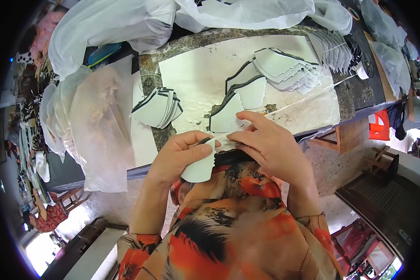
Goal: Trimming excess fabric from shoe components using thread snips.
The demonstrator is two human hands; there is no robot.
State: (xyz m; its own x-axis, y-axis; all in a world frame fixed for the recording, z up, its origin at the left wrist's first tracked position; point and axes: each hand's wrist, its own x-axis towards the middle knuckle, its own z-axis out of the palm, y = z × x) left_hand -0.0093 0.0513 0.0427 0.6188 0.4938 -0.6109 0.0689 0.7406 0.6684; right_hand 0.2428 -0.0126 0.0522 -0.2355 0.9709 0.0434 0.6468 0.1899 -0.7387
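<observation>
My left hand (184, 154) pinches a white panel (200, 165) with a black top edge and a notched right side, thumb on its face. Close beside it, my right hand (261, 142) has its fingertips pressed together on a thin white strip (222, 139) between the hands; the index finger is raised. Just beyond lie overlapping panels (227, 115) of the same kind, with black edges. A fanned stack (156, 107) of them rests to the left, and a larger stack (289, 70) to the far right.
White paper (191, 60) covers part of the worn table. A long white strip (308, 95) runs across its right side. Clear plastic bags (102, 126) stand at the left and along the back. More grey-white pieces (333, 51) sit bundled at back right; a wooden stool (343, 137) is below.
</observation>
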